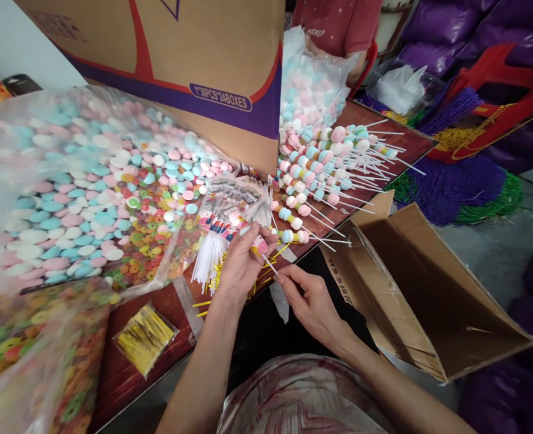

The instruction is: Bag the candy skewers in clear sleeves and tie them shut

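Near the table's front edge, my left hand [243, 259] is closed around the candy end of a marshmallow skewer [260, 246]; a pink piece shows between the fingers. The thumb and fingertips of my right hand [309, 299] pinch its white stick [270, 264] lower down. Part of the candy is hidden by my left fingers. Just beyond lie printed clear plastic bags [233, 202]. Bare white sticks [207, 262] and gold twist ties [214, 277] are beside my left hand. Several finished-looking candy skewers [316, 160] are piled to the right, sticks pointing right.
A large carton [167, 54] stands at the back. Left are pastel marshmallows [72, 223], gummy rings [144, 247], a bag of rings [67, 355] and a packet of gold ties [145, 339]. An open cardboard box [393, 289] sits lower right. Across the table is a person in red [334, 27].
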`<state>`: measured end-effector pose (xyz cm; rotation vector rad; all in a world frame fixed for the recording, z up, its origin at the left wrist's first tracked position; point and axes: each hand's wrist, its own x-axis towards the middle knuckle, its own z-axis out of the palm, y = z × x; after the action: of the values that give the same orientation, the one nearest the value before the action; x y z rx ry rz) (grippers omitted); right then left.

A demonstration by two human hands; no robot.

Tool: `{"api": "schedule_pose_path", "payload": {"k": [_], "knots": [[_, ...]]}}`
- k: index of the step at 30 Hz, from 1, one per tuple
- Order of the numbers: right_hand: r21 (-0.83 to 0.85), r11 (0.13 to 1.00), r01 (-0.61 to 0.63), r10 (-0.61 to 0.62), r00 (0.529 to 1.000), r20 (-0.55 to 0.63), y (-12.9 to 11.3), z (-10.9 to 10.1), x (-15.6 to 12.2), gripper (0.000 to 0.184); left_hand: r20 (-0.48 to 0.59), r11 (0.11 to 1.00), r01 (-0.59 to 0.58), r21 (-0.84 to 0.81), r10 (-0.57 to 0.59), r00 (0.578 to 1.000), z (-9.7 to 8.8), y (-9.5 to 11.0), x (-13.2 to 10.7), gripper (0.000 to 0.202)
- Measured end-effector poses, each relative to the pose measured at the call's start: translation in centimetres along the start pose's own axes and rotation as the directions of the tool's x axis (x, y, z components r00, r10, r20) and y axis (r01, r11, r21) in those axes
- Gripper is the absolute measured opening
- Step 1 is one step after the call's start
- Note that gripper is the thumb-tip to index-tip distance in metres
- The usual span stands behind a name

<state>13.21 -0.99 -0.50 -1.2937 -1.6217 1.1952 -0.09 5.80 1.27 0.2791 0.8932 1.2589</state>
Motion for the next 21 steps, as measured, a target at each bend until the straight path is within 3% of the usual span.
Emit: {"api": "schedule_pose_path", "payload": {"k": [3,9,15,21], "knots": [[0.111,0.991,-0.074,0.076,0.997,-0.016,0.2,0.2,0.3,0.028,0.037,0.999,0.0,0.049,-0.002,0.999,0.2,-0.5,-0.3,0.019],[0.215,0.976,-0.045,0.072,0.99,-0.118,-0.2,1.5,2.1,0.026,0.147,0.991,-0.084,0.101,0.069,0.987,0.2,-1.3,-0.8,0.031],[0.375,0.911,-0.17,0.159,0.985,0.061,-0.8,1.0,1.0,0.034,0.17,0.976,-0.107,0.189,0.075,0.983,-0.3,-1.6,-1.4,0.038],[0.477,0.866,-0.149,0.139,0.989,0.057,-0.5,1.7,1.0,0.036,0.229,0.925,-0.241,0.295,0.176,0.957,-0.2,-2.5,-2.3,0.035]]}}
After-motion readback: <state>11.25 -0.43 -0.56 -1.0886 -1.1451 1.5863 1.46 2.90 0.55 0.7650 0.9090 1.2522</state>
